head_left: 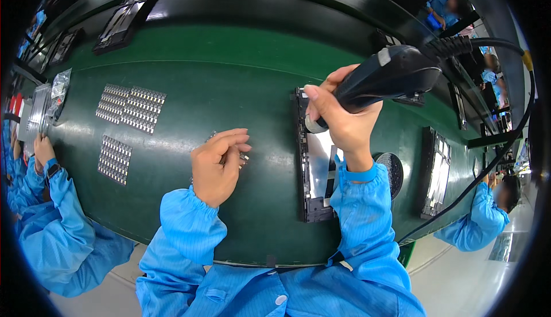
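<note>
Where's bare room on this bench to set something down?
Bare benchtop lies between your left hand and the nearest black frame, and between that hand and the lower-left component sheet. Crowded at right: your right hand holds the handheld scanner above that frame, near a round dish.

Soft, pale glare clouds the green tabletop [258,102], its edges bowed by fisheye distortion.

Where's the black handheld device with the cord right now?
In the head view, the black handheld device is right of centre, in the person's right hand, its nose over the silver-panelled black frame.
</note>
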A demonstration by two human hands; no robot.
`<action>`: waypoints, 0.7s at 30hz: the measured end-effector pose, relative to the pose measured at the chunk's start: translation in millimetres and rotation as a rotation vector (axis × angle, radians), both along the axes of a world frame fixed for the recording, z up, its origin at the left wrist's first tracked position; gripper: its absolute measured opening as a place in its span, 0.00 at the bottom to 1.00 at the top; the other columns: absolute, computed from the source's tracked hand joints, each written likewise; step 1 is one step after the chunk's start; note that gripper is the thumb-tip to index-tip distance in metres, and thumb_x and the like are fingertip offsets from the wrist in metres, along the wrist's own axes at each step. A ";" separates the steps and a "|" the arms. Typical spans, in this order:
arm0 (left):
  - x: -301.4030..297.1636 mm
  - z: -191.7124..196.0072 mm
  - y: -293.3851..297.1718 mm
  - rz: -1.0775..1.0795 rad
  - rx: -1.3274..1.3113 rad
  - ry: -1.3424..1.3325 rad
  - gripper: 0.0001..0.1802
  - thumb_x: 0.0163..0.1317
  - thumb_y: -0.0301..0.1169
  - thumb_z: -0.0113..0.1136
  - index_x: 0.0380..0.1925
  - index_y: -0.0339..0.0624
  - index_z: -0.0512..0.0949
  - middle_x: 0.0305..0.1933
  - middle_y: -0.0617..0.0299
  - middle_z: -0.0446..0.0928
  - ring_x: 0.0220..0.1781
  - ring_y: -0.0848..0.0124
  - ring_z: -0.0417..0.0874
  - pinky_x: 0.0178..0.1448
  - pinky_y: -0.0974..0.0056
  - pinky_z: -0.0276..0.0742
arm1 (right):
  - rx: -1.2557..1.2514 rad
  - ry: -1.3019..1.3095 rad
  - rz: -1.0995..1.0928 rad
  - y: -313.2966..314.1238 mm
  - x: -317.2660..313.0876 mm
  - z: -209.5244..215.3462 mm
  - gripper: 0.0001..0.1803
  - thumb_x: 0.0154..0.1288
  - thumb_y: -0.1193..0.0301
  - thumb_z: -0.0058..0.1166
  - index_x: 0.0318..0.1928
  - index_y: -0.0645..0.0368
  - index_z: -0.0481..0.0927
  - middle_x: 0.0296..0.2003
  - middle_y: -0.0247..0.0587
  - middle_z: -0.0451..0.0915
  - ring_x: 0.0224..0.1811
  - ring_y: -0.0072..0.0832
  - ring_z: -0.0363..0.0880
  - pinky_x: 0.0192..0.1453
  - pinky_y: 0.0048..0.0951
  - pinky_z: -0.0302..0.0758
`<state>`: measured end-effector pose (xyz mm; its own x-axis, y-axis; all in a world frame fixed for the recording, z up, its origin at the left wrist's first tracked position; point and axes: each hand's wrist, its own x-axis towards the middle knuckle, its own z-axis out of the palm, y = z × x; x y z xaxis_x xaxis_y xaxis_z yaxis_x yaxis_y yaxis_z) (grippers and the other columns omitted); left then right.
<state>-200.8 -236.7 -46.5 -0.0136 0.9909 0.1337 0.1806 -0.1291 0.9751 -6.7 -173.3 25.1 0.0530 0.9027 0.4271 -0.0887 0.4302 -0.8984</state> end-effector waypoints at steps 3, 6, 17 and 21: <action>2.8 2.7 -9.5 -0.050 0.129 0.111 0.12 0.58 0.13 0.48 0.38 0.32 0.79 0.46 0.49 0.80 0.40 0.67 0.84 0.36 0.70 0.82 | -0.004 -0.065 0.013 -4.4 -4.2 2.2 0.15 0.52 0.87 0.60 0.38 0.64 0.70 0.19 0.39 0.76 0.17 0.23 0.75 0.24 0.25 0.75; 16.8 11.3 -25.8 -0.209 0.328 0.321 0.15 0.50 0.13 0.54 0.38 0.33 0.80 0.46 0.46 0.79 0.42 0.60 0.84 0.40 0.66 0.82 | -0.014 -0.007 -0.028 -5.0 -7.9 1.9 0.12 0.52 0.84 0.63 0.34 0.66 0.73 0.18 0.34 0.76 0.17 0.17 0.74 0.19 0.18 0.68; 91.3 -6.2 -57.5 -0.518 0.791 0.702 0.23 0.47 0.35 0.68 0.43 0.34 0.78 0.53 0.53 0.75 0.60 0.59 0.73 0.63 0.51 0.67 | 0.171 0.027 -0.115 -35.8 47.6 35.5 0.19 0.53 0.87 0.59 0.44 0.61 0.67 0.19 0.37 0.76 0.19 0.21 0.76 0.23 0.21 0.72; 79.1 -7.0 0.1 -0.447 0.767 0.699 0.27 0.46 0.34 0.68 0.47 0.33 0.75 0.52 0.49 0.75 0.60 0.56 0.73 0.64 0.49 0.66 | 0.106 -0.034 -0.122 -78.3 71.0 28.1 0.22 0.53 0.88 0.58 0.45 0.60 0.63 0.19 0.37 0.73 0.18 0.21 0.73 0.24 0.22 0.73</action>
